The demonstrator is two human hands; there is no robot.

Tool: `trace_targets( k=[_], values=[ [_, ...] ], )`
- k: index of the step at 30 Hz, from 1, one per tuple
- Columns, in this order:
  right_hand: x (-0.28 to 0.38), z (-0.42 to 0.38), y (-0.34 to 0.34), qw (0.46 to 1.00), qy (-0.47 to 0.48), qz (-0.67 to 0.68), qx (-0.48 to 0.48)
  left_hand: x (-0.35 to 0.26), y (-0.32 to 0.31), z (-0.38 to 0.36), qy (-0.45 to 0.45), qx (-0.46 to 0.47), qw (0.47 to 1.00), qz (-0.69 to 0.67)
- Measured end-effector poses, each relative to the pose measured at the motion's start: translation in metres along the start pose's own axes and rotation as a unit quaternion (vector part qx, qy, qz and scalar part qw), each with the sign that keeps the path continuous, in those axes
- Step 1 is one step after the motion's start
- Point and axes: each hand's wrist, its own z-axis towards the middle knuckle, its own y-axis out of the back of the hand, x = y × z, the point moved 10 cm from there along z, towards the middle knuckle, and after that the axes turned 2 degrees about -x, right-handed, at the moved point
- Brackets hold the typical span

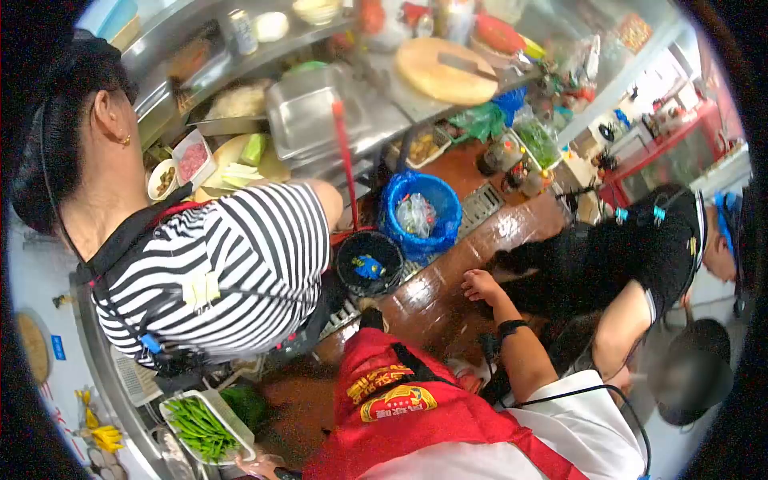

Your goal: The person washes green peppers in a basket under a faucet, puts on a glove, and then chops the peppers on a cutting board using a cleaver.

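Observation:
At the bottom edge, my left hand [260, 465] grips the near corner of a white plastic container [247, 433]. Long, thin green vegetables that look like chili peppers [198, 426] fill the container. Part of this hand is cut off by the frame. My right hand [480, 286] hangs over the brown tiled floor with its fingers loosely bent and nothing in it. A dark band circles that wrist. Between my arms is my red apron [382, 404] with yellow lettering.
A co-worker in a striped shirt [232, 272] stands left at the counter. Another person in black [640, 248] bends over at right, near a dark wok [694, 372]. Ahead are a blue-lined bin [392, 200], a black bucket [348, 268] and a round cutting board [432, 76].

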Motion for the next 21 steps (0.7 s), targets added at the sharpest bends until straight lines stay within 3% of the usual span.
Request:
trace_targets(
  k=[4, 5, 6, 7, 10, 12, 13, 15, 16, 19, 20, 21],
  values=[
    [0.005, 0.069, 0.061, 0.998, 0.002, 0.04, -0.047, 0.025, -0.052, -0.032, 0.0, -0.017, 0.999, -0.029],
    [0.006, 0.072, 0.076, 0.997, -0.059, -0.006, -0.052, 0.034, -0.063, -0.044, 0.005, -0.027, 0.999, -0.034],
    [-0.007, 0.11, 0.093, 0.997, 0.018, -0.076, -0.008, 0.039, -0.076, -0.055, 0.008, -0.034, 0.999, -0.041],
    [0.038, 0.055, 0.083, 0.993, -0.105, 0.047, -0.032, 0.046, -0.084, -0.067, 0.01, -0.044, 0.998, -0.05],
    [0.039, 0.083, 0.115, 0.997, -0.062, 0.03, -0.016, 0.065, -0.094, -0.113, 0.013, -0.076, 0.994, -0.071],
    [0.052, 0.109, 0.13, 0.994, 0.047, -0.102, 0.006, 0.075, -0.101, -0.148, 0.009, -0.101, 0.992, -0.081],
    [0.058, 0.121, 0.133, 0.993, 0.05, -0.108, 0.019, 0.08, -0.106, -0.166, 0.006, -0.118, 0.989, -0.087],
    [0.063, 0.152, 0.144, 0.999, -0.021, -0.02, 0.045, 0.094, -0.117, -0.204, -0.003, -0.144, 0.984, -0.104],
    [0.107, 0.127, 0.132, 0.997, -0.022, 0.001, 0.069, 0.1, -0.123, -0.226, -0.006, -0.154, 0.982, -0.112],
    [0.099, 0.203, 0.165, 0.992, -0.065, -0.056, 0.088, 0.127, -0.144, -0.295, -0.017, -0.182, 0.974, -0.134],
    [0.116, 0.251, 0.171, 0.937, 0.241, -0.231, 0.102, 0.134, -0.159, -0.319, -0.017, -0.188, 0.972, -0.141],
    [0.076, 0.309, 0.205, 0.966, 0.16, -0.163, 0.119, 0.138, -0.178, -0.341, -0.017, -0.188, 0.971, -0.149]
  ],
)
